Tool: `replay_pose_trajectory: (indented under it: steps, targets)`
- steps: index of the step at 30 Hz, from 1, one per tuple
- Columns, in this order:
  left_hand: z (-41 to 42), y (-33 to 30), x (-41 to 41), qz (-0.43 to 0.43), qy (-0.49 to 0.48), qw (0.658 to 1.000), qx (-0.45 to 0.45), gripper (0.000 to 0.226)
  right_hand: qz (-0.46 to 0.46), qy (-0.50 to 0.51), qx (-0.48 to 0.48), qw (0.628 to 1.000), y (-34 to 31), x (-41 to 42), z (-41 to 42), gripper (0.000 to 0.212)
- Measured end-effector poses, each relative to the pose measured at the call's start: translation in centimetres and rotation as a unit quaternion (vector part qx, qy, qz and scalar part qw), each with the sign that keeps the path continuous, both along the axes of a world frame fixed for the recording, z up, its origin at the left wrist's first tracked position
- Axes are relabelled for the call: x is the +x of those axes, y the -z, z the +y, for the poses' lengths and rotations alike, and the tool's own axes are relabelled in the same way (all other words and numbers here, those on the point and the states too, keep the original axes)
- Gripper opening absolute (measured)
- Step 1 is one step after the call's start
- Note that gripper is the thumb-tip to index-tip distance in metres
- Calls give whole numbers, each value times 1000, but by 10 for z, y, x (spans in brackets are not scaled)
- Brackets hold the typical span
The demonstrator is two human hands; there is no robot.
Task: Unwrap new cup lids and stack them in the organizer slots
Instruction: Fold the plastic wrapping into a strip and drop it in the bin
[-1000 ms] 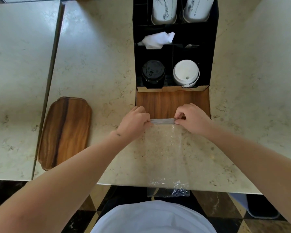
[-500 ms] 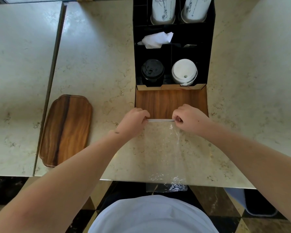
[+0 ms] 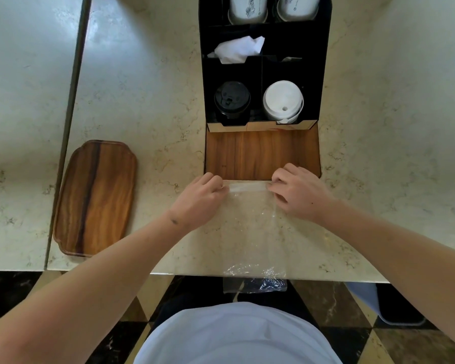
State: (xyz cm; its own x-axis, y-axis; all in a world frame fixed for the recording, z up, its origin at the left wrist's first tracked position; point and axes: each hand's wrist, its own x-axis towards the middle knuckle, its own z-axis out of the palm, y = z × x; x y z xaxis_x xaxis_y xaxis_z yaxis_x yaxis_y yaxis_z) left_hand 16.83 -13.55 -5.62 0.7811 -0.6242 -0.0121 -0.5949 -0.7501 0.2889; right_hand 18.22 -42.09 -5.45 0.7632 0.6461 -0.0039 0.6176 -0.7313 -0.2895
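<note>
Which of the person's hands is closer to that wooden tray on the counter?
Left. The left hand pinches the plastic bag a short gap right of the wooden tray; the right hand grips the bag's far corner, farther away.

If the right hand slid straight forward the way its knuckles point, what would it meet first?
Probably the wood front panel of the black organizer. The right hand already sits at its lower edge, pinching the clear wrapper; the gap between them is unclear.

Black lids (image 3: 232, 99), white lids (image 3: 283, 100)
</note>
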Motion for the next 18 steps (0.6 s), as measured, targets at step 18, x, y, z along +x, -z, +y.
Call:
replay_pose_trajectory:
  steps: [18]
  targets:
    - [-25, -7, 25, 171, -169, 971, -12, 13, 186, 114, 7, 976, 3, 27, 15, 11]
